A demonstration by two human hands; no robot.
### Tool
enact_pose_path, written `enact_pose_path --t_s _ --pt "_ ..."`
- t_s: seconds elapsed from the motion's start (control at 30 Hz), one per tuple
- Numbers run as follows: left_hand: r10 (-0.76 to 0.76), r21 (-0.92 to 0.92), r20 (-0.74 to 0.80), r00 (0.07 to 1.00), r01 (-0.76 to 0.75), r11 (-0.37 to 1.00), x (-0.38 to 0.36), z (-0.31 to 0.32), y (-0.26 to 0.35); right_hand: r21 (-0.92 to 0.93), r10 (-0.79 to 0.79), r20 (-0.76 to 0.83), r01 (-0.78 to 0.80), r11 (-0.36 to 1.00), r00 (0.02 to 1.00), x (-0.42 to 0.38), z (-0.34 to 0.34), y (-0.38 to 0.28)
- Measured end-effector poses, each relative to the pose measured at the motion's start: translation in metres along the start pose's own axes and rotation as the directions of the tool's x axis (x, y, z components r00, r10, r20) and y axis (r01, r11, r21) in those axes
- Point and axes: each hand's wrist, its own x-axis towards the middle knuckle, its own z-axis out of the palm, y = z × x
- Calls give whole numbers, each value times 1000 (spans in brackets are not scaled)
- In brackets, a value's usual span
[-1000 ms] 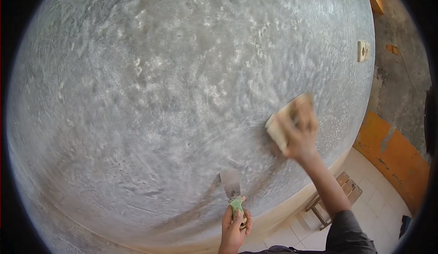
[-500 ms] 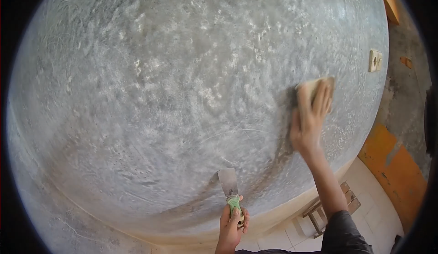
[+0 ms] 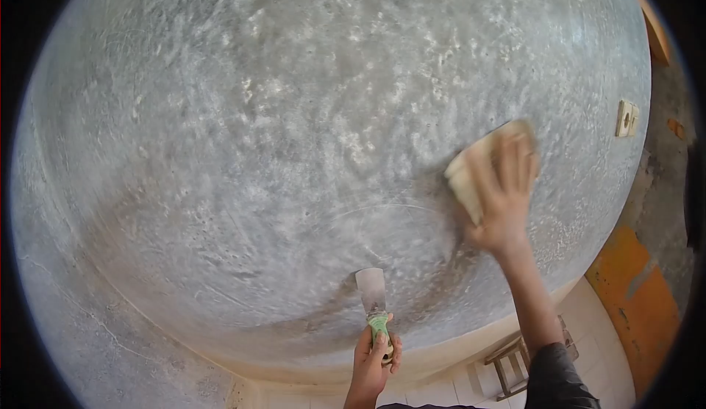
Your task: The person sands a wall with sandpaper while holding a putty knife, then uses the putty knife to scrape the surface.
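Observation:
In front of me rises a mottled grey wall [image 3: 294,152] with a rough, patchy surface. My left hand [image 3: 371,361], low in the middle of the view, is closed around the green handle of a putty knife [image 3: 371,291]. Its metal blade points up, close to the wall; whether it touches cannot be told. Farther up on the right, my right hand [image 3: 504,207] presses a beige sheet, which looks like sandpaper [image 3: 465,181], flat against the wall. Motion blurs these fingers, and they cover much of the sheet.
A white wall socket [image 3: 626,119] sits near the wall's right edge. Below, a small wooden stool [image 3: 507,368] stands on the pale tiled floor [image 3: 599,350]. Orange and grey paint [image 3: 636,284] covers a surface at far right.
My right hand has shifted slightly, and the sheet under it has turned, showing more on its left side. The left hand with the putty knife has barely moved. The view has tilted a little.

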Motion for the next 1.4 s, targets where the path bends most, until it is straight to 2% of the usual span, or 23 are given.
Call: enact_pose_path --t_s 0.03,0.1,0.17,0.2,0.23,0.3,0.33,0.43,0.47,0.5,0.6,0.67,0.7,0.77,0.83,0.9,0.97,1.03,1.1,1.2,1.27,1.3,1.4 --pt "-2 -10 9 1000 2 1000 0 -1 1 -28 204 -147 -210 977 968 12 2 5" --pt "2 -21 7 1000 -2 1000 -2 -3 3 40 272 -205 -270 962 940 16 9 -5" --pt "-2 -48 12 1000 2 999 -4 -8 9 -35 -68 118 72 997 991 4 7 -32" --pt "-2 -50 6 1000 2 999 -5 -12 12 127 -301 179 282 951 937 -3 11 -41" --pt "-5 -38 12 1000 5 999 -5 -17 15 133 -302 183 281 950 936 -1 10 -43" --pt "1 -30 18 1000 0 1000 -6 -27 24 63 -96 63 92 994 993 14 9 -36" --pt "7 -21 25 1000 -7 1000 -7 -32 31 -21 43 -124 -46 999 991 19 18 -31" --pt "20 -5 29 999 -20 1000 -14 -51 52 -3 169 -169 -172 985 971 18 29 -62" --pt "22 5 33 999 -22 1000 -16 -60 61 -16 97 -16 -97 995 995 7 31 -85" --pt "23 13 31 999 -24 1000 -18 -70 71 42 -108 93 104 994 990 -5 35 -104" --pt "18 43 13 1000 -19 999 -23 -98 95 98 -286 141 274 957 948 5 35 -125" --pt "20 39 29 999 -21 999 -26 -118 109 -31 119 -94 -122 992 988 28 39 -126" --pt "16 38 30 999 -17 999 -28 -126 115 -33 120 -92 -124 992 989 32 43 -138" --pt "24 32 31 999 -25 999 -32 -143 126 -32 327 -220 -342 939 919 36 59 -171" --pt "21 20 55 998 -22 1000 -36 -160 135 -3 234 -211 -240 971 949 23 66 -218" --pt "11 9 82 997 -12 1000 -40 -173 141 88 -114 130 103 991 985 6 62 -251" --pt "-27 -9 82 996 28 1000 -42 -184 149 41 -33 193 25 999 981 24 64 -242" --pt "-53 -17 104 993 55 998 -42 -194 154 31 306 -161 -305 952 938 49 70 -229" --pt "-85 -29 128 988 90 996 -42 -201 156 17 358 -193 -361 932 914 55 77 -244" --pt "-110 -38 154 982 117 992 -42 -210 160 -114 217 -8 -217 969 976 29 83 -294" --pt "-99 -58 174 980 110 992 -43 -217 161 59 -228 105 223 973 968 2 93 -310" --pt "-105 -60 180 978 118 991 -43 -221 161 52 -226 112 221 974 968 8 90 -306" --pt "-122 -59 159 980 133 989 -46 -229 162 -132 254 -71 -261 956 965 45 85 -258"
